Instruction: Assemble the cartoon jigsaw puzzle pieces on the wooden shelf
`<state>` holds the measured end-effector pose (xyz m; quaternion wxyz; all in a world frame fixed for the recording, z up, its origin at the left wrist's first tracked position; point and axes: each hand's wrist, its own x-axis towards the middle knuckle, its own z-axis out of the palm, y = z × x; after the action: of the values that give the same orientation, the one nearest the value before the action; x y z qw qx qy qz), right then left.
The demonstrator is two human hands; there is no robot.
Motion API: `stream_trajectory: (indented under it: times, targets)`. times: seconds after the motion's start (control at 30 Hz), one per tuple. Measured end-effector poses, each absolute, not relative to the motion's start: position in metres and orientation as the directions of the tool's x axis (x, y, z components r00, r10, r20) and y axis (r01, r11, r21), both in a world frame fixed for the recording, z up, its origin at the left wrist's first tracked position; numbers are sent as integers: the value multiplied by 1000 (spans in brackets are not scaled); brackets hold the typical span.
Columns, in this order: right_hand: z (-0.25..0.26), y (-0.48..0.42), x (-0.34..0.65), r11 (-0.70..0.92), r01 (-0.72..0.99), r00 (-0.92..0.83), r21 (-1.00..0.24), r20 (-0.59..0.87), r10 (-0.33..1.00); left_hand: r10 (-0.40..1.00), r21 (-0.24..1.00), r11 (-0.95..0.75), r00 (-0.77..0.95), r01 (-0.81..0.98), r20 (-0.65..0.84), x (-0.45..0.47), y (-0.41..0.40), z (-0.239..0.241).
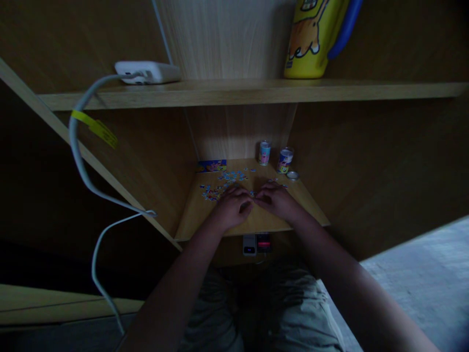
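1. Far left, the white cable (pixel 75 142) hangs in a loop, with a yellow tag (pixel 95 129) on it; its upper end plugs into the white box (pixel 161 72) on the upper shelf (pixel 227 93).
2. The card (pixel 212 166), blue with cartoon figures, is at the back left of the lower board (pixel 271 222), its long side running left to right.
3. The loose pieces (pixel 209 194) lie in front of the card in a scattered band, which slants from near left to far right.
4. The left hand (pixel 234 204) is beside that band, its fingers curled and its thumb and forefinger drawn in close. Whether they pinch anything, I cannot tell.
5. The blue bit (pixel 252 193) shows in the narrow space between the two hands, right by both sets of fingertips. Held or lying on the board, I cannot tell; its long axis is too small to read. The main band lies left of and beyond these fingertips, so the left hand is nearer to it.
6. The right hand (pixel 276 198) has fingers bent and tips gathered towards the left hand's; its grip is unclear too. A few more pieces lie just beyond it.
7. Farther back stand the left can (pixel 264 153) and, to its right, the right can (pixel 285 162), both upright, with a round lid (pixel 292 175) just beside the latter.
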<state>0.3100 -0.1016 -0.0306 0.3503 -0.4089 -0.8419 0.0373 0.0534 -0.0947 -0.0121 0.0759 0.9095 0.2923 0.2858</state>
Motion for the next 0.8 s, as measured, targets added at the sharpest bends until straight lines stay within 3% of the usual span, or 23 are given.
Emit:
stream_trajectory:
  times: [0.47, 0.8]
  targets:
    - [-29, -99, 311, 695, 562, -468, -449, 519, 715, 602, 340, -798, 656, 497, 455, 55, -97, -8]
    - [-32, -92, 305, 703, 602, -442, -378, 575, 688, 602, 304, -796, 636, 523, 483, 55, -96, -10]
